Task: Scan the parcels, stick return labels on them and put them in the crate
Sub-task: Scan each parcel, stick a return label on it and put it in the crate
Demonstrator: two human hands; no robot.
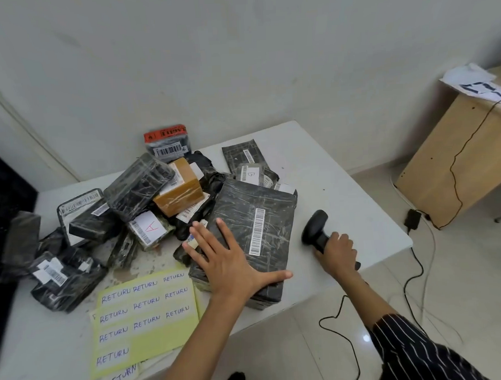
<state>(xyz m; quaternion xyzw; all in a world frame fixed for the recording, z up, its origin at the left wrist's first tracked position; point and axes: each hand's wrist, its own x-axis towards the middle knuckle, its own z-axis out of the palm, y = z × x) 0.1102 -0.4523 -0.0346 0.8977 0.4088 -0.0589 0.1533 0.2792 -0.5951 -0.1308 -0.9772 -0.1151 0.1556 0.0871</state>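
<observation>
Striped sleeve on the right arm, low in the head view, at the near edge of the white surface.

Left hand lies flat, palm down, on the near left part of a large black parcel. Its fingers are straight and spread apart, with the thumb reaching along the parcel's near end. The parcel lies flat, barcode strip facing up, just right of the fingertips.

Right hand has its fingers curled tight round the handle of a black scanner. The scanner head is just beside the parcel's right edge; I cannot tell whether they touch.

Yellow sheets of RETURN labels lie left of the left forearm. A heap of smaller parcels sits behind and left of the large one, a brown one among them.
</observation>
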